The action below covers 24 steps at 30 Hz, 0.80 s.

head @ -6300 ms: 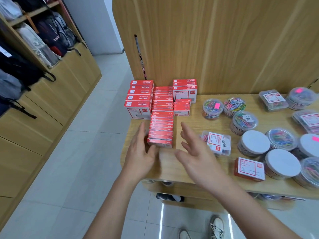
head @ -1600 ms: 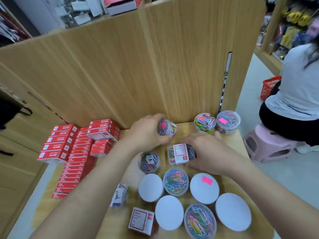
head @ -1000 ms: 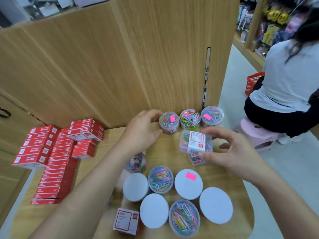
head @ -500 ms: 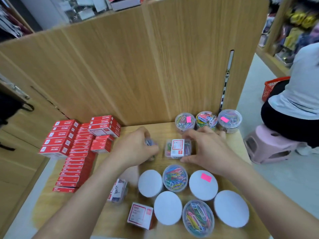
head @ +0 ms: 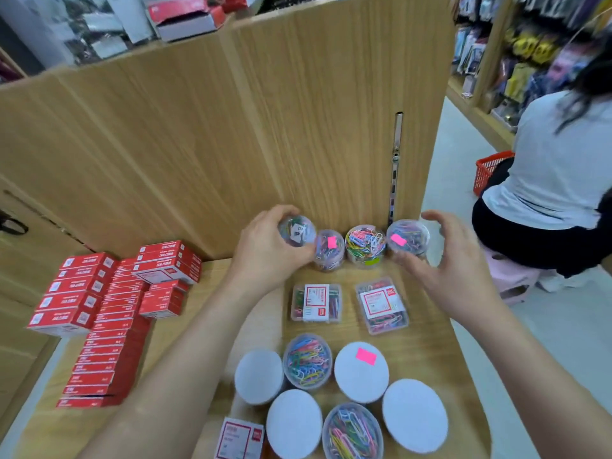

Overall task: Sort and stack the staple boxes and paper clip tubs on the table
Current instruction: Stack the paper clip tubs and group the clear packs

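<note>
My left hand point(head: 265, 250) grips a small clear round tub of paper clips point(head: 297, 230) at the left end of a row of three tubs point(head: 364, 244) along the back panel. My right hand point(head: 453, 260) hovers with curved fingers beside the rightmost tub point(head: 408, 236), holding nothing. Two flat clear clip boxes point(head: 316, 303) point(head: 381, 304) lie in front of the row. Several larger round tubs point(head: 308, 361), some with white lids point(head: 361, 371), sit near me. Red staple boxes point(head: 109, 313) are stacked at the left.
A wooden panel point(head: 231, 127) walls the table's back. A red and white box point(head: 238, 438) lies at the near edge. To the right a person point(head: 556, 180) sits on a pink stool beside a red basket point(head: 490, 167). Shelves of goods stand far right.
My left hand picked up a small tub and carried it to the left end of the back row. My right hand let go of the flat box and moved to the rightmost tub.
</note>
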{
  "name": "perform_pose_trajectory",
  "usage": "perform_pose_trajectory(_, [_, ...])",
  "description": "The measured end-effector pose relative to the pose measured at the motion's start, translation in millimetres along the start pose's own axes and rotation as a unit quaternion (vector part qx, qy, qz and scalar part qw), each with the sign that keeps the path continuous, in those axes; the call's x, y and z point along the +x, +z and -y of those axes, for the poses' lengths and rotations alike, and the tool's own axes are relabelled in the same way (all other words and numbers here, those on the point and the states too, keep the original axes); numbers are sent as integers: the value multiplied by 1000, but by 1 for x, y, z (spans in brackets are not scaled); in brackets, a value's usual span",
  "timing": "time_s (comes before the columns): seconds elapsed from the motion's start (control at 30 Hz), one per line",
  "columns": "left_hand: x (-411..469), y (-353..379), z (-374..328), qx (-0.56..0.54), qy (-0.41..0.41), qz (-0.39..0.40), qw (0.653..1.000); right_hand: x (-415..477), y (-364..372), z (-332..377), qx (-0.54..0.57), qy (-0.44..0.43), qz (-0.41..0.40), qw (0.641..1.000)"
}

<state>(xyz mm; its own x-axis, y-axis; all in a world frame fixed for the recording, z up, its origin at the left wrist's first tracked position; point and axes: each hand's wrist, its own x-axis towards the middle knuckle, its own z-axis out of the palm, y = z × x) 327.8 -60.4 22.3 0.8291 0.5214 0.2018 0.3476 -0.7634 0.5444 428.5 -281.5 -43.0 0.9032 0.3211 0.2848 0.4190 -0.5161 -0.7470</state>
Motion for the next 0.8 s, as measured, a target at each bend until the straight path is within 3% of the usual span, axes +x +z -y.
perform_pose_trajectory(0.1, [0, -8, 21, 29, -9, 2, 1000, 2, 7, -5, 14, 26, 41, 999])
perform_pose_trajectory(0.33, [-6, 11, 44, 32, -17, 1, 999, 6, 15, -7, 10, 43, -7, 999])
perform_pose_trajectory(0.47, [-7, 16, 47, 24, -8, 0, 1000, 5, 16, -9, 12, 33, 5, 999])
perform_pose_trajectory(0.6, [-17, 6, 39, 48, 81, -35, 995, -6, 1, 2, -21, -22, -24, 999])
perform_pose_trajectory(0.67, [-26, -2, 27, 56, 127, 24, 990, -16, -12, 12, 6, -32, 7, 999])
perform_pose_trajectory(0.73, [-35, -3, 23, 71, 147, 142, 976, -28, -17, 20, 33, -14, 105, 994])
perform_pose_trajectory(0.8, [-39, 2, 26, 108, 168, 206, 958, -39, -14, 24, -2, -13, 180, 984])
